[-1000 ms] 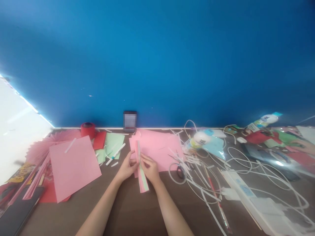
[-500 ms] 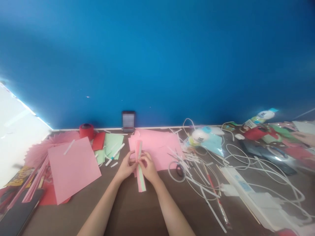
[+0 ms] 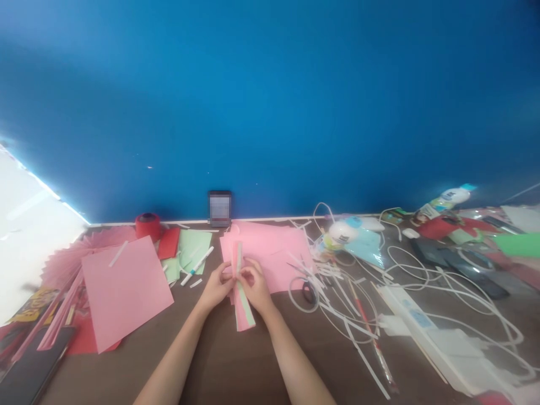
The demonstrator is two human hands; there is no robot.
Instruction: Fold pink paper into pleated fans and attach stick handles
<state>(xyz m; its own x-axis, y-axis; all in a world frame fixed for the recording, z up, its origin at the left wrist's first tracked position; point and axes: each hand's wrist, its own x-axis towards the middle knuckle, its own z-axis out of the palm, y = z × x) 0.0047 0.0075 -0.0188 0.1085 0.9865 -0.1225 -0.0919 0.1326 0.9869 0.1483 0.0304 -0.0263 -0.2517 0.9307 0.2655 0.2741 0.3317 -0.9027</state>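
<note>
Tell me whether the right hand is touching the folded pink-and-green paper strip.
Touching. The head view shows the right hand pinching the folded pink-and-green paper strip near its middle, no gap; the left hand grips it opposite.

The upper view is filled by a deep blue wall (image 3: pixel 270 101), lit paler toward the upper left. A thin white strip (image 3: pixel 118 223) is seen along its foot, where a dark brown tabletop (image 3: pixel 232 365) is met. A glaring white surface (image 3: pixel 25 225) is seen at far left.
</note>
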